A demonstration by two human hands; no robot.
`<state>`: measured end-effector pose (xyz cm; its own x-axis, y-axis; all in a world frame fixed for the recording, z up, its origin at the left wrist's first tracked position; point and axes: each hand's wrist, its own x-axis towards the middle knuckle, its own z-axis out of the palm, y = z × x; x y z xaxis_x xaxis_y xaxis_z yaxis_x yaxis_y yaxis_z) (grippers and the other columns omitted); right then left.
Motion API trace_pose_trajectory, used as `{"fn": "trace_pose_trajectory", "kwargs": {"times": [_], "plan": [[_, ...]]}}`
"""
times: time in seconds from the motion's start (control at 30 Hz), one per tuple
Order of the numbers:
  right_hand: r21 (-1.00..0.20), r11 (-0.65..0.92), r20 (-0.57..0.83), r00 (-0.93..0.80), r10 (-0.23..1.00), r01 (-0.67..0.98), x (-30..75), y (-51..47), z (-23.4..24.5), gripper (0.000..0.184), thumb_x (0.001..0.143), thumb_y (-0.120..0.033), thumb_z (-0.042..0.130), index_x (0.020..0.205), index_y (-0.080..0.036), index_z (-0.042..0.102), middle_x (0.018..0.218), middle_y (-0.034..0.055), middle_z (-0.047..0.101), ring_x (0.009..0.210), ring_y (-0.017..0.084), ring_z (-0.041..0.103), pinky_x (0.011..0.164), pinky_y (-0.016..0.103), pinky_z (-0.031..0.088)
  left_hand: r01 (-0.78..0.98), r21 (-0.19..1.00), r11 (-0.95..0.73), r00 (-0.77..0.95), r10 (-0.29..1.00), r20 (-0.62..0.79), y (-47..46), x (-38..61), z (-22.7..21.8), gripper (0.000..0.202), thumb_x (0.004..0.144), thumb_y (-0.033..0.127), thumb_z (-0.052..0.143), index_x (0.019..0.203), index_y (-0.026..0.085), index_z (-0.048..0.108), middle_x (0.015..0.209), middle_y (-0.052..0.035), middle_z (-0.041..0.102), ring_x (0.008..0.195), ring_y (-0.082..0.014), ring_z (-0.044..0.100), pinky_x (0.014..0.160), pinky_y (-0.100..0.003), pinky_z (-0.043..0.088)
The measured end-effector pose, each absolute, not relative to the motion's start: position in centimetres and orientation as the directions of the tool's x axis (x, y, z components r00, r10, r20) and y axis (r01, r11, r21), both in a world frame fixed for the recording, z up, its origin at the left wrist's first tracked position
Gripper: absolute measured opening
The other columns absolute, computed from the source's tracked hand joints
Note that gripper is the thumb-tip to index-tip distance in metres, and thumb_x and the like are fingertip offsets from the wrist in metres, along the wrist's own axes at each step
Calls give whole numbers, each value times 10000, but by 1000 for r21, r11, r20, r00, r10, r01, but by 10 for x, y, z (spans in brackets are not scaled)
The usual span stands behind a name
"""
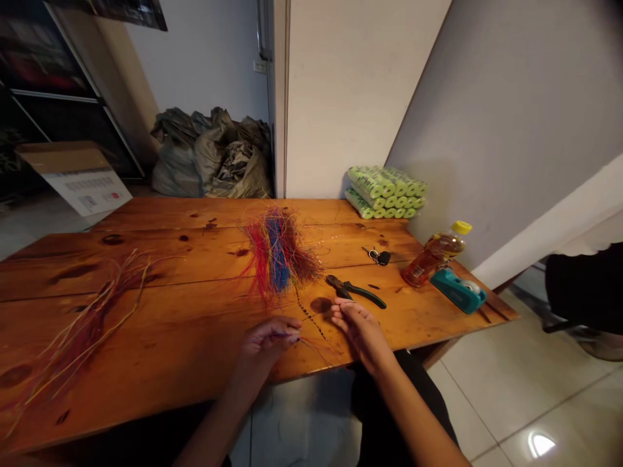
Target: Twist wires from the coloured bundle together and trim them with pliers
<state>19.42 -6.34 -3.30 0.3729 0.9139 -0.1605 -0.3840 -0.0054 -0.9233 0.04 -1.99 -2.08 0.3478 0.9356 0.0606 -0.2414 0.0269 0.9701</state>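
My left hand (270,342) rests near the front edge of the wooden table (160,337), its fingers pinched together on thin coloured strands. My right hand (357,326) lies beside it, fingers curled on the other end of a thin dark braided strand (309,318) that runs between the two hands. Just behind them sits a bundle of red, blue and brown strands (278,254). Green-handled pliers (355,290) lie right behind my right hand.
A second loose bundle of strands (82,321) lies at the table's left. Keys (378,255), a bottle with a yellow cap (437,251), a teal tape dispenser (458,290) and green rolls (387,192) are at the right. Sacks (214,154) stand behind the table.
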Motion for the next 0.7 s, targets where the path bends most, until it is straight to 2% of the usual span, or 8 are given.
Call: {"fn": "trace_pose_trajectory", "kwargs": {"times": [0.03, 0.1, 0.17, 0.23, 0.33, 0.5, 0.6, 0.7], "plan": [[-966, 5, -102, 402, 910, -259, 198, -63, -34, 342, 722, -422, 626, 929, -150, 652, 869, 79, 679, 771, 169, 635, 831, 365, 490, -247, 969, 13, 325, 943, 71, -19, 0, -22, 64, 616, 219, 709, 580, 196, 662, 767, -22, 704, 772, -151, 637, 719, -239, 492], [-988, 17, 91, 481, 872, 155, 211, -62, -36, 437, 750, -476, 566, 1045, -156, 603, 1006, 121, 653, 928, 230, 609, 896, 434, 441, -261, 965, -9, 280, 956, 85, -18, -1, -25, 66, 626, 215, 706, 583, 199, 659, 750, -12, 699, 773, -142, 634, 731, -233, 492], [-777, -69, 318, 486, 814, 625, 228, -63, -37, 580, 733, -512, 568, 1169, -131, 526, 1173, 178, 568, 1113, 297, 503, 965, 482, 360, -280, 960, -22, 247, 964, 95, -16, -2, -28, 57, 628, 210, 706, 594, 202, 662, 751, -6, 697, 780, -139, 634, 747, -235, 494], [-449, -226, 400, 420, 814, 864, 244, -63, -39, 727, 703, -546, 586, 1238, -72, 456, 1278, 236, 466, 1215, 354, 385, 1003, 514, 281, -303, 953, -33, 223, 969, 104, -15, -4, -29, 38, 627, 207, 708, 623, 204, 670, 770, -7, 699, 790, -143, 635, 766, -250, 498], [-163, -370, 287, 402, 870, 915, 253, -65, -46, 789, 727, -575, 543, 1263, -12, 405, 1277, 278, 445, 1206, 371, 384, 976, 488, 304, -323, 945, -47, 199, 973, 116, -13, -6, -30, 42, 622, 213, 707, 625, 195, 669, 766, -17, 700, 797, -159, 638, 796, -291, 501], [-16, -404, 249, 395, 884, 915, 238, -63, -47, 644, 823, -525, 419, 1203, -6, 444, 1137, 271, 528, 1056, 346, 487, 874, 431, 367, -347, 936, -59, 174, 977, 125, -12, -8, -28, 49, 621, 200, 710, 626, 189, 662, 770, -21, 699, 791, -163, 639, 780, -301, 510], [-123, -393, 246, 412, 877, 911, 238, -58, -37, 542, 805, -498, 443, 1055, -28, 540, 1026, 254, 565, 980, 348, 505, 832, 429, 377, -350, 933, -81, 166, 975, 147, -13, -9, -27, 41, 623, 189, 709, 629, 194, 669, 762, -18, 697, 791, -163, 639, 786, -305, 511], [-507, -413, 167, 556, 815, 757, 249, -57, -28, 456, 751, -497, 499, 940, -90, 578, 917, 191, 598, 898, 323, 537, 797, 421, 395, -377, 921, -100, 161, 972, 171, -13, -10, -26, 44, 630, 177, 706, 630, 208, 674, 750, -2, 698, 791, -154, 641, 785, -292, 514]]}}
